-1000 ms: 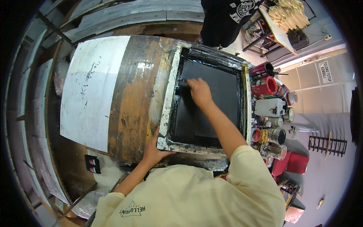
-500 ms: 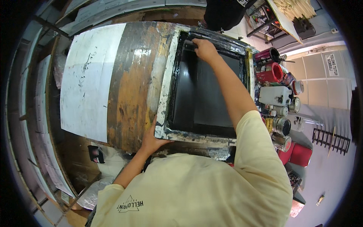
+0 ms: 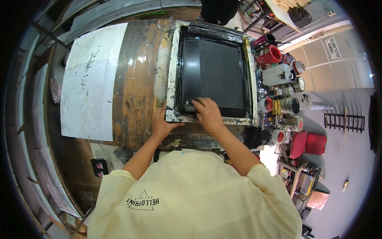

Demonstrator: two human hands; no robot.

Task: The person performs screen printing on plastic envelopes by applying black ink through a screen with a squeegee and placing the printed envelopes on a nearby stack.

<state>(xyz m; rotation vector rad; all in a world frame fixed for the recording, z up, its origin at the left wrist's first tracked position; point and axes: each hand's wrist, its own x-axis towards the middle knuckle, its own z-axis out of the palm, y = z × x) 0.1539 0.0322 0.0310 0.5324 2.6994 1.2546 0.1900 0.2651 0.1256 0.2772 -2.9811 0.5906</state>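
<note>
In the head view, the right hand [image 3: 208, 114] has its fingers pinching a dark tool [image 3: 189, 106], partly hidden, on the black screen [image 3: 223, 75] near its near-left corner. The left hand [image 3: 162, 126] spreads thumb and fingers around that corner of the frame [image 3: 172, 75], on the tabletop [image 3: 137, 87].

two lines of black capitals [image 3: 333, 48] stood on a white rectangular sign [image 3: 331, 51] on a pale panelled wall [image 3: 352, 67], black lettering [image 3: 144, 201] with a triangular outline was printed on a pale yellow fabric T-shirt [image 3: 195, 195], print on the red cylindrical can [image 3: 264, 58] was too small to read
</note>
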